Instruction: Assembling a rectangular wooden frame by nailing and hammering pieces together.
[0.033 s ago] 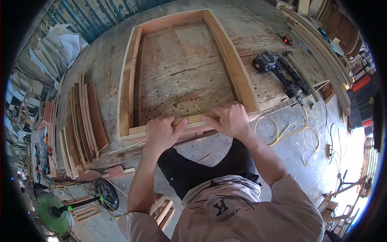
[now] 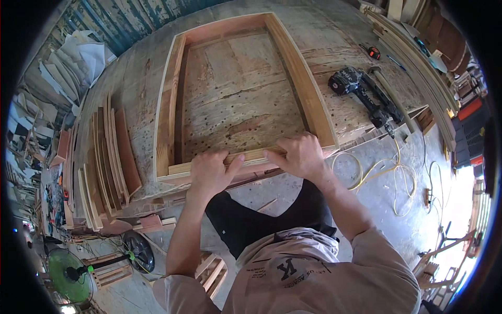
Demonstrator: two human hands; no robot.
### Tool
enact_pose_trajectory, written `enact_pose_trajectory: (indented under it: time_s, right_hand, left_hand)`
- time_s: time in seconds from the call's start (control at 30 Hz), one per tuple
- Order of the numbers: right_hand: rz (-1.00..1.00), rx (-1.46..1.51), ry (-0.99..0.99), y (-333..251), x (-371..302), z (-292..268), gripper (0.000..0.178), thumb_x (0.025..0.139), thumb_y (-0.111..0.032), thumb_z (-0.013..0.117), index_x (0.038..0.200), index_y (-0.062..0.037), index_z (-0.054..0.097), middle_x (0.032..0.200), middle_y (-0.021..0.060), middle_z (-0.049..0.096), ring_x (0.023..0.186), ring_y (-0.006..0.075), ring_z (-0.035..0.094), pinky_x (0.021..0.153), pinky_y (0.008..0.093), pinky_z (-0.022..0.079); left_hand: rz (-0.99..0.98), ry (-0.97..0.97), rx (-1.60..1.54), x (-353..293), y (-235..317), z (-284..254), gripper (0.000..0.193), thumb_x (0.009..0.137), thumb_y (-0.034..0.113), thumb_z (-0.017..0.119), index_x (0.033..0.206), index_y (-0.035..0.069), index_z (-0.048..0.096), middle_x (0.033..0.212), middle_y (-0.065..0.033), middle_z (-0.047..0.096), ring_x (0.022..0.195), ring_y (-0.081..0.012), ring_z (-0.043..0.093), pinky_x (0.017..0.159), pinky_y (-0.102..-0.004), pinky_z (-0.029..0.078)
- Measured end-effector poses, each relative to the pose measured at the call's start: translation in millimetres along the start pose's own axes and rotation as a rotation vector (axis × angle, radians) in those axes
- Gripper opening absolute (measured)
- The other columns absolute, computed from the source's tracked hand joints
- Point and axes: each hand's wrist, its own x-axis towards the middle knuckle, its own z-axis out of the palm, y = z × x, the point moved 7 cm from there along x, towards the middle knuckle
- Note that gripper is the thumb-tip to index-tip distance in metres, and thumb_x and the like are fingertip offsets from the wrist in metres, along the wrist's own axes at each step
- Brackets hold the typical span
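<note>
A rectangular wooden frame [image 2: 171, 110] lies on the worn workbench [image 2: 240, 107], its long sides running away from me. Both my hands grip its near rail [image 2: 253, 155]. My left hand [image 2: 210, 171] is closed over the rail left of its middle, thumb pointing inward. Further right, my right hand [image 2: 300, 157] holds the same rail near the corner, its thumb also turned inward. The fingertips of both hands are mostly hidden behind the wood.
To the right on the bench lie a black nail gun [image 2: 366, 97], a hammer [image 2: 392, 97] and a tape measure [image 2: 373, 52]. Curved wooden strips [image 2: 104, 157] stand at the left. A yellow hose [image 2: 400, 172] loops over the floor. A green fan [image 2: 68, 275] stands at lower left.
</note>
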Motion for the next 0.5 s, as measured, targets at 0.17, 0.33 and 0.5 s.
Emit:
enact_pose_trajectory:
  time_s: [0.17,0.33,0.5]
  right_hand:
    - [0.004,0.01,-0.029,-1.2,-0.1,-0.8,0.045,0.082,-0.044,0.069,0.062,-0.0039,0.061,0.058,0.0163,0.06,0.058,0.036,0.063,0.057,0.0446,0.051]
    - [0.008,0.022,-0.052,-2.1,2.2,-2.3,0.046,0.082,-0.045,0.069,0.063,-0.0041,0.062,0.058,0.0167,0.06,0.059,0.0365,0.063,0.058,0.0449,0.051]
    - [0.034,0.009,-0.078,-0.7,2.9,-2.0,0.049,0.085,-0.051,0.065,0.068,-0.0053,0.068,0.056,0.0158,0.062,0.057,0.0345,0.066,0.055,0.0444,0.053]
  left_hand:
    - [0.015,-0.011,-0.015,-1.2,2.7,-2.7,0.056,0.089,0.053,0.056,0.068,0.002,0.066,0.062,-0.0195,0.063,0.061,-0.0363,0.066,0.058,-0.0459,0.053]
    - [0.038,0.029,-0.028,-1.9,1.1,-3.2,0.057,0.089,0.054,0.056,0.067,0.002,0.065,0.061,-0.0193,0.062,0.06,-0.036,0.066,0.057,-0.0455,0.053]
    - [0.039,0.029,-0.011,-1.5,2.3,-4.2,0.057,0.088,0.055,0.057,0.066,0.002,0.064,0.061,-0.019,0.063,0.06,-0.0359,0.066,0.057,-0.0451,0.053]
